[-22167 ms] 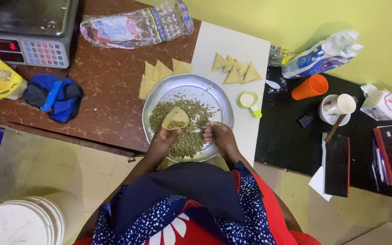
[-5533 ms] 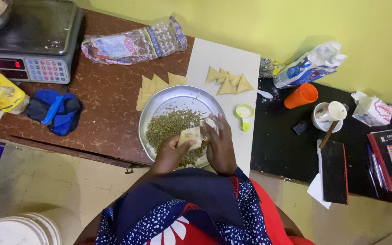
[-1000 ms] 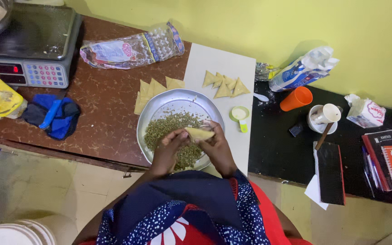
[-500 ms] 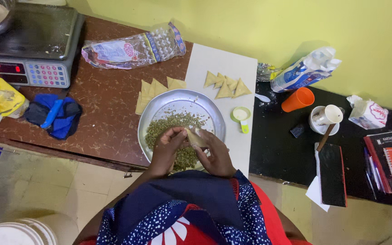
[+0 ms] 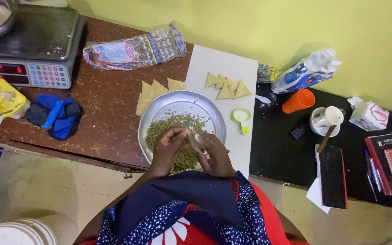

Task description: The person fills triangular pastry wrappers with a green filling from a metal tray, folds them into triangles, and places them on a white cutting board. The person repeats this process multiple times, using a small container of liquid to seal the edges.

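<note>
— Steel tray (image 5: pixel 159 109) sits at the tabletop's near edge, so the green filling (image 5: pixel 178 123) stays right under her hands.
— And the pastry piece (image 5: pixel 194 138)?
— Pinched between left hand (image 5: pixel 169 147) and right hand (image 5: pixel 212 154), over the tray. Folded triangles (image 5: pixel 225 86) wait on the white board's (image 5: pixel 232 61) far edge.

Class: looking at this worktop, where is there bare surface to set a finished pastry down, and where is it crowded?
Bare brown tabletop between the blue cloth and metal plate; bare white board above the folded pastries. The black table is crowded.
</note>
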